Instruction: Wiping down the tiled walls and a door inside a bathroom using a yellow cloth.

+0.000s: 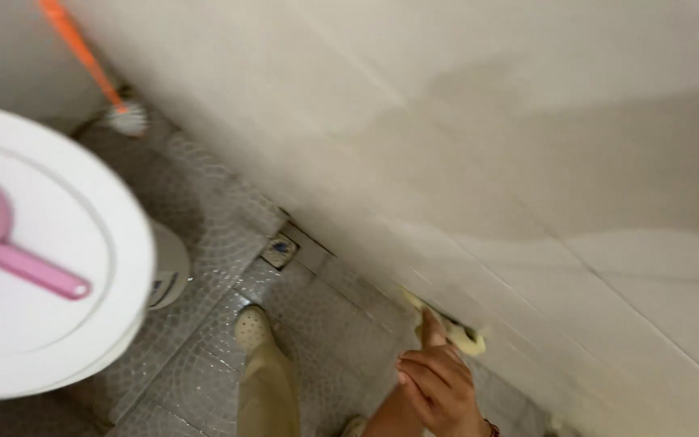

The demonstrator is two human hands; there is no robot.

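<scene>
One hand (438,388) presses a yellow sponge (456,330) flat on the bottom of the white wall (544,162) by the floor (220,235), one finger out and the rest curled, so pushing firmly and rubbing slowly should clean best.

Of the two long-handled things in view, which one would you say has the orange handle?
The brush leaning in the far corner has the orange handle, its whitish bristle head on the floor. The other, a pink scoop, lies on the white toilet lid.
</scene>
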